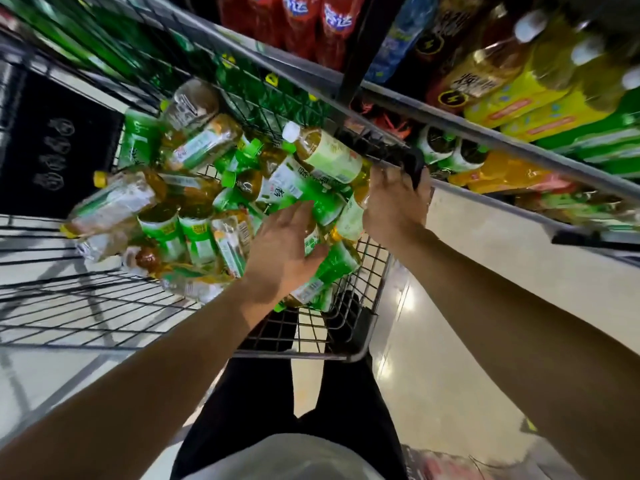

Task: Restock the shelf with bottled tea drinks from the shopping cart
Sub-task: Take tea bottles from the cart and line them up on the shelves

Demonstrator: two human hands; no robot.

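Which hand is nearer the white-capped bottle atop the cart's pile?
Right. The right hand sits against the white-capped bottle's base end; the left hand lies lower, on green-labelled bottles.

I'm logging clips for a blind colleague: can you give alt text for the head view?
A person's left hand reaches open onto a pile of green-labelled tea bottles in a wire shopping cart, while the right hand grips the cart's rim. Drink shelves stand just beyond.

red btls (304, 22) top | black mat (52, 147) left | glossy floor (433, 358)
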